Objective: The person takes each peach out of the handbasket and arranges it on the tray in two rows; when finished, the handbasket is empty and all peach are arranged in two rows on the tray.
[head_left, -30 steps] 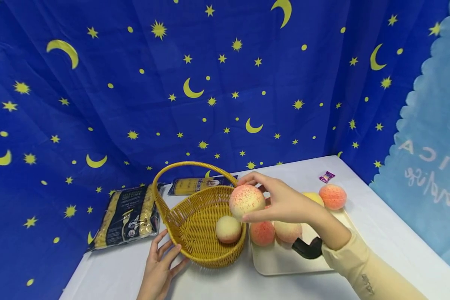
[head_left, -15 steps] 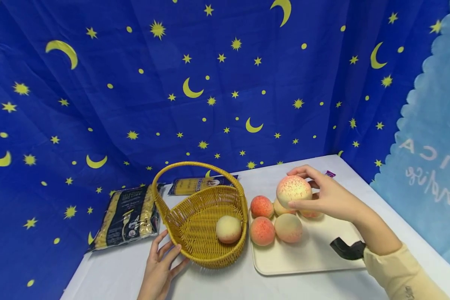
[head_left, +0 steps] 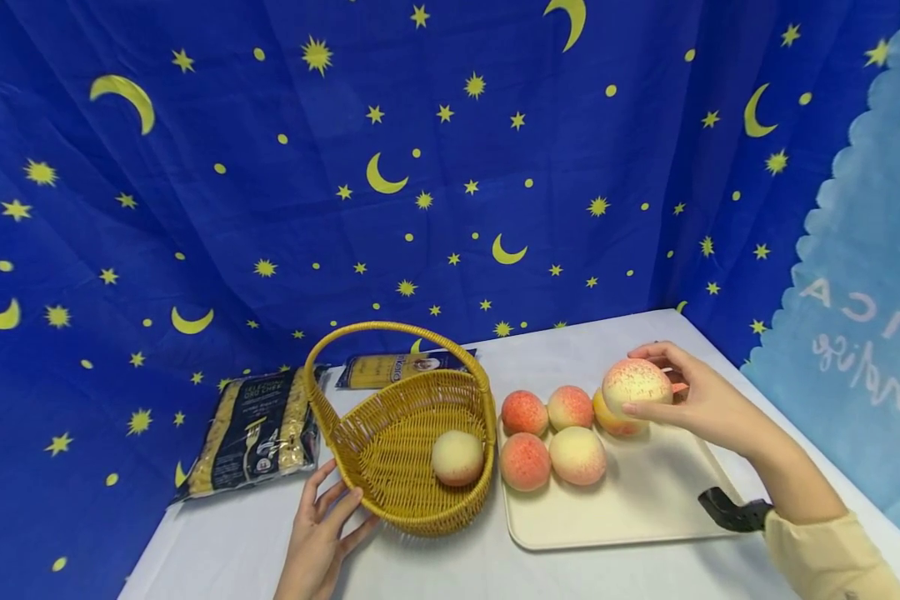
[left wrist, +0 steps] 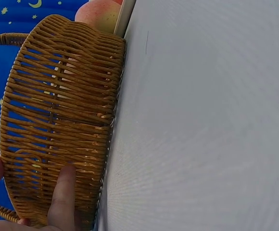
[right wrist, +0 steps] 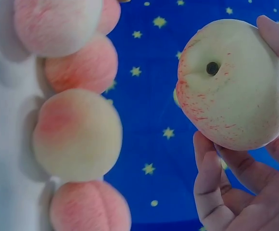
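My right hand point(head_left: 708, 408) holds a pale peach with red speckles point(head_left: 636, 385) between thumb and fingers, raised over the back right of the cream tray point(head_left: 607, 533). In the right wrist view the dark stem hole of this held peach point(right wrist: 240, 86) is visible. Several other peaches point(head_left: 525, 461) lie in two rows on the tray's left and back; one reddish bit shows behind the right fingers, mostly hidden. My left hand point(head_left: 322, 525) rests its extended fingers against the side of a yellow wicker basket point(head_left: 390, 467). Inside the basket lies one pale peach point(head_left: 457, 458).
Left of the basket lies a dark pasta bag point(head_left: 258, 429), and behind it a flat spaghetti pack point(head_left: 405, 369). The basket's tall handle point(head_left: 390, 327) arches above it. A blue starry curtain point(head_left: 307, 225) borders the white table point(head_left: 412, 575) at the back.
My right hand has carried the speckled peach rightward from over the basket's right rim to the tray's back right. The left hand and the basket have stayed put.
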Demonstrator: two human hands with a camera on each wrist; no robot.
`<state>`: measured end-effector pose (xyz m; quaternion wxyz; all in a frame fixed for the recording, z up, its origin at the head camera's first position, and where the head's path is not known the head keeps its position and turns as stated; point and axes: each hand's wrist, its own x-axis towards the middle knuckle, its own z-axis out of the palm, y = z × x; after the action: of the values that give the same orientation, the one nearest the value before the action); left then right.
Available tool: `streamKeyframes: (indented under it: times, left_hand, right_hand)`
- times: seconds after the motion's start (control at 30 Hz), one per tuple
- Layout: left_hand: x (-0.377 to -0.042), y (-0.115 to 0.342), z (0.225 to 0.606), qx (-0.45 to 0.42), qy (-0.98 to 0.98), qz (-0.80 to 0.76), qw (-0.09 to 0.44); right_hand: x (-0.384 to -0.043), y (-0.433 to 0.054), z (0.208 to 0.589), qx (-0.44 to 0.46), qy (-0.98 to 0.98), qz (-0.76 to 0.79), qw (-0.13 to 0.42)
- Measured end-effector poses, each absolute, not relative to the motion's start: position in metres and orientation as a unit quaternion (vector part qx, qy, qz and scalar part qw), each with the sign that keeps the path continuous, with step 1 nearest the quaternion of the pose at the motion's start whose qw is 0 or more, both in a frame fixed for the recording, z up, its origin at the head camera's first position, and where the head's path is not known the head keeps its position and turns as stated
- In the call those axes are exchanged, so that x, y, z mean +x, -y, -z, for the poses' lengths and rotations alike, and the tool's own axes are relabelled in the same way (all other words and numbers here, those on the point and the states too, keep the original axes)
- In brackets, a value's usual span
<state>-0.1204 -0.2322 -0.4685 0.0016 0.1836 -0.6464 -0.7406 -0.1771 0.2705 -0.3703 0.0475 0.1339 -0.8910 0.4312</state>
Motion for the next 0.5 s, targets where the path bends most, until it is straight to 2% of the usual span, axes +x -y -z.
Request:
streamKeyframes:
  times: [0.5]
  left_hand:
    - [-0.118, 0.232, 0.469, 0.169, 0.637, 0.752, 0.003]
  right_hand:
    - [-0.177, -0.297, 0.411, 0.112, 0.889, -0.443, 0.036]
